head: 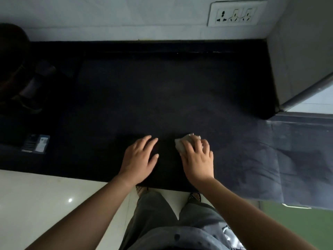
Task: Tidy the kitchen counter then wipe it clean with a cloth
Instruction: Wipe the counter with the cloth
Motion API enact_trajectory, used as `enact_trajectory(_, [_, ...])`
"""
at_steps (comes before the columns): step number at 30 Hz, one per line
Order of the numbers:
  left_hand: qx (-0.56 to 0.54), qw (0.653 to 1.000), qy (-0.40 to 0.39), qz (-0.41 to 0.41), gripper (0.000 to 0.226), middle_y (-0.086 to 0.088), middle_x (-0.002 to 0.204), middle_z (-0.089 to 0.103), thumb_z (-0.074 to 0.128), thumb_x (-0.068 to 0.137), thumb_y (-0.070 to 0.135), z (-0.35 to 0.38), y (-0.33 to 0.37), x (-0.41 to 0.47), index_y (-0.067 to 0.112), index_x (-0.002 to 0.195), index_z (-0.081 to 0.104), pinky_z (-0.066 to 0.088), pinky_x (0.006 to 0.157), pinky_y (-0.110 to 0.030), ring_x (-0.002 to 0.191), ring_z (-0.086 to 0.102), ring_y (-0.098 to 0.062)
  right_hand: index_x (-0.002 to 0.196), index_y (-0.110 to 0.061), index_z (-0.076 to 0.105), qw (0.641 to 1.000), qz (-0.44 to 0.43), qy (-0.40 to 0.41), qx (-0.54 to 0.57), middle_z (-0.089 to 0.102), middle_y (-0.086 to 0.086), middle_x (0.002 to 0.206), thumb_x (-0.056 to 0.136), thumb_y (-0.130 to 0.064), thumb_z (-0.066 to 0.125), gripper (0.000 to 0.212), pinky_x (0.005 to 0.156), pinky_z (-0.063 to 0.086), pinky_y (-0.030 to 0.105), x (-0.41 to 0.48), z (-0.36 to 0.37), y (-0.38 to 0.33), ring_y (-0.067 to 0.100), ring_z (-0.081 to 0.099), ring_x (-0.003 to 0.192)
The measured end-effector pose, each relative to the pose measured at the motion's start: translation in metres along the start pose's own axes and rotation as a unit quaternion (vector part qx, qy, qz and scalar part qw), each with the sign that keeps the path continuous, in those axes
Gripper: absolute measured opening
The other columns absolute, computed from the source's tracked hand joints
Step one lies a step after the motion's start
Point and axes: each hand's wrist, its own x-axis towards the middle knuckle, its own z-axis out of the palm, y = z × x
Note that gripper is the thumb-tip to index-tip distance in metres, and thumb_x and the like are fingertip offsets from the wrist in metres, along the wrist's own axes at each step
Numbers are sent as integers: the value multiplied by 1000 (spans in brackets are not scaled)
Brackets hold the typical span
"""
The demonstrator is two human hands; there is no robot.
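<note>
The dark kitchen counter (162,91) fills the middle of the head view. A crumpled light grey cloth (180,144) lies on it near the front edge. My right hand (197,159) presses down on the cloth with its fingers curled over it, so only the cloth's left and far edges show. My left hand (139,157) rests flat on the bare counter just left of the cloth, fingers spread, holding nothing.
A small blue and white packet (36,143) lies at the counter's left front. Dark, dim objects (27,87) stand at the far left. A grey appliance (299,56) blocks the right side. A socket plate (236,13) is on the back wall.
</note>
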Motion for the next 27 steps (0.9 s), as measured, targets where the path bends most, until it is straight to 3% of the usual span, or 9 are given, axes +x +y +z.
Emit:
enact_trajectory(4, [7, 999, -14, -40, 53, -7, 149, 34, 45, 92, 41, -16, -59, 6, 22, 140, 36, 34, 104, -43, 135, 33, -26, 132, -26, 42, 999, 43, 30, -6, 32, 7, 145, 92, -38, 46, 42, 97, 34, 52, 1, 6, -9, 36, 25, 130])
enact_trajectory(8, [14, 998, -31, -56, 53, -6, 151, 29, 47, 92, 40, -30, -121, 4, 25, 141, 35, 32, 107, -41, 138, 27, -26, 131, -23, 42, 983, 164, 80, 0, 28, 9, 146, 91, -39, 45, 42, 97, 31, 52, 43, 19, -48, 37, 22, 129])
enact_trajectory(11, [30, 996, -38, -78, 54, -6, 152, 27, 46, 92, 41, -39, -166, 5, 25, 142, 32, 33, 108, -42, 139, 25, -25, 129, -21, 41, 976, 193, 98, -4, 28, 9, 146, 91, -42, 45, 44, 95, 31, 53, 83, 33, -89, 39, 22, 129])
enact_trajectory(14, [38, 998, -25, -54, 54, -6, 151, 30, 47, 91, 40, -43, -197, 6, 24, 142, 33, 35, 106, -43, 137, 29, -25, 128, -21, 42, 979, 177, 97, -10, 30, 10, 145, 91, -43, 45, 43, 94, 33, 53, 109, 51, -134, 38, 24, 128])
enact_trajectory(18, [33, 999, -26, -9, 53, -6, 152, 29, 37, 92, 42, -32, -216, 0, 26, 142, 31, 34, 105, -49, 137, 30, -27, 122, -21, 50, 995, 55, 69, -37, 41, 12, 138, 87, -40, 53, 39, 84, 43, 53, 94, 80, -187, 40, 36, 122])
enact_trajectory(22, [21, 999, -30, -5, 54, -7, 150, 33, 31, 90, 44, -26, -220, -1, 27, 141, 34, 36, 100, -53, 135, 34, -28, 120, -25, 51, 997, -12, 43, -65, 49, 7, 131, 84, -42, 55, 40, 78, 50, 48, 53, 89, -193, 35, 44, 116])
enact_trajectory(25, [25, 999, -22, 10, 53, -7, 149, 35, 33, 90, 45, -26, -224, 0, 27, 140, 36, 37, 99, -51, 133, 37, -28, 120, -25, 51, 996, 5, 63, -69, 50, 7, 128, 83, -42, 59, 41, 78, 50, 49, 47, 79, -174, 35, 44, 113])
enact_trajectory(27, [31, 999, -26, 20, 54, -7, 148, 36, 32, 90, 47, -26, -227, 1, 27, 140, 36, 36, 100, -50, 132, 38, -29, 122, -24, 51, 991, 88, 91, -48, 47, 8, 131, 85, -40, 57, 40, 82, 46, 51, 58, 72, -168, 36, 41, 115])
